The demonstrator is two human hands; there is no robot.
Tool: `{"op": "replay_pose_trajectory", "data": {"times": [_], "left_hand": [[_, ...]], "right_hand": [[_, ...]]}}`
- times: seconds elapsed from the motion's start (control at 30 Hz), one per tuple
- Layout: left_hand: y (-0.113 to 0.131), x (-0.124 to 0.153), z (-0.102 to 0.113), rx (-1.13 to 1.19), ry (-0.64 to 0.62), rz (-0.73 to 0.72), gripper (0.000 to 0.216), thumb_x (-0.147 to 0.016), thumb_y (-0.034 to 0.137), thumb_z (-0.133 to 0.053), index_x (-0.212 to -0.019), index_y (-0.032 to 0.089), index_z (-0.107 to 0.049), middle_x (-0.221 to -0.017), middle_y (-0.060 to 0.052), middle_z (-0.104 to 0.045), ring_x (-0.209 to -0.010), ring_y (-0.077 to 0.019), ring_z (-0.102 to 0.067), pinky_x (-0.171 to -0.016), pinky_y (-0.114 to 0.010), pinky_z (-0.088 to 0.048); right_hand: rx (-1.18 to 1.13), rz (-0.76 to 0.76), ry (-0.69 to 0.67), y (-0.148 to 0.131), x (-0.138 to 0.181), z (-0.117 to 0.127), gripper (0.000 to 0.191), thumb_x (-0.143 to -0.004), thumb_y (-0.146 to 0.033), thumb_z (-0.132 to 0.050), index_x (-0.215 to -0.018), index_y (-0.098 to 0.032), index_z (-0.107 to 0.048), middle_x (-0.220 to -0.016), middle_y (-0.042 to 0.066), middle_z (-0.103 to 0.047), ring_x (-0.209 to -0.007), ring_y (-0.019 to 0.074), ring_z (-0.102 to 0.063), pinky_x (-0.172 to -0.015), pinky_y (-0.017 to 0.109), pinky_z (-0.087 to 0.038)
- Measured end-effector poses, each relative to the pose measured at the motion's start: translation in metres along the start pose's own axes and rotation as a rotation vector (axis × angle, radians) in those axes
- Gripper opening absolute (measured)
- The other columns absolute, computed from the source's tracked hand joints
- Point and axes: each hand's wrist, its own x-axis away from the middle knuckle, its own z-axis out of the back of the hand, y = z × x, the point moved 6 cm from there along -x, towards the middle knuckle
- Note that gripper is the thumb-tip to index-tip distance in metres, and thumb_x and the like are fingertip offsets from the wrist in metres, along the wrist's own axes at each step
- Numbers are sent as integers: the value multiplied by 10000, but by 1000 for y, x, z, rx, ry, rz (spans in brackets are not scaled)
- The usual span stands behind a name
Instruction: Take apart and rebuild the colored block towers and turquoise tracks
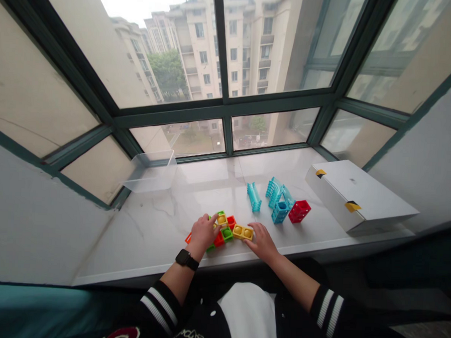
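A flat cluster of joined plastic cube blocks (228,230) in yellow, red, green and orange lies near the front edge of a white marble sill (159,221). My left hand (203,234) rests on the cluster's left side, fingers curled, index finger stretched onto a yellow block. My right hand (261,242) touches the right end of the yellow double block (242,232), fingers bent against it. A black watch (186,259) sits on my left wrist.
Loose pieces lie further right: teal ribbed track pieces (254,197), a blue cube (280,212) and a red cube (299,211). A white cardboard box (355,194) stands at the right. A clear plastic tub (150,171) sits at the back left by the window.
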Motion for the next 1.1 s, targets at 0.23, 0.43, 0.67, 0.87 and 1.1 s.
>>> {"op": "replay_pose_trajectory", "data": {"times": [0.23, 0.43, 0.67, 0.87, 1.1], "left_hand": [[2, 3, -1, 43, 13, -32, 436, -1000, 445, -616, -1415, 314, -610, -1102, -95, -635, -1032, -283, -621, -873, -377, -481], [-39, 13, 14, 372, 169, 17, 424, -999, 430, -613, -1383, 251, -592, -1186, -88, -689, -1135, -261, -653, -1017, -391, -513], [-114, 12, -10, 487, 244, 303, 393, -975, 437, -577, -1286, 202, -621, -1282, -125, -684, -1226, -289, -641, -1095, -449, -499], [-115, 5, -53, 514, 74, 359, 383, -970, 408, -595, -1295, 205, -602, -1192, -109, -722, -1047, -236, -700, -914, -357, -551], [-106, 7, -65, 495, 35, 283, 424, -986, 373, -583, -1373, 199, -574, -1274, -113, -696, -1139, -225, -669, -1012, -353, -516]], "right_hand": [[58, 198, -265, -64, -71, -42, 578, -904, -164, -690, -1461, -235, -555, -1443, 123, -625, -1317, 288, -590, -1152, 452, -466], [115, 140, -319, -68, -85, -69, 512, -869, -41, -602, -1348, -222, -613, -1327, 100, -665, -1154, 250, -666, -1006, 361, -522], [93, 126, -286, -64, -78, -69, 551, -842, -20, -601, -1333, -270, -611, -1329, 61, -664, -1129, 231, -671, -999, 340, -506], [79, 123, -273, -60, -77, -70, 538, -851, -42, -599, -1344, -257, -606, -1336, 70, -664, -1156, 241, -668, -1032, 351, -504], [13, 58, -237, -59, -79, -64, 531, -826, -23, -598, -1314, -231, -618, -1320, 88, -675, -1177, 252, -665, -1049, 376, -520]]}}
